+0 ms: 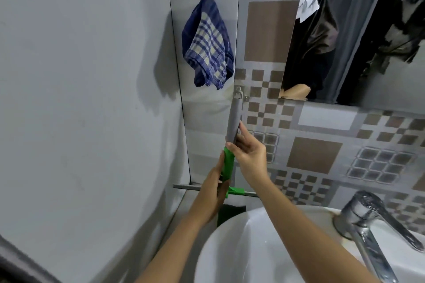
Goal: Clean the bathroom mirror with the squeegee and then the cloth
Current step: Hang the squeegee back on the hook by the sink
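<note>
The squeegee hangs upright from a small wall hook, with a grey handle above, a green neck and a horizontal blade bar at the bottom. My right hand grips the lower end of the grey handle. My left hand holds the green neck just above the blade. A blue and white checked cloth hangs on the wall up and to the left of the squeegee. The mirror fills the upper right and reflects a person in dark clothing.
A white basin sits below my arms, with a chrome mixer tap at its right. Patterned grey and brown tiles cover the wall behind. A plain grey wall closes in on the left.
</note>
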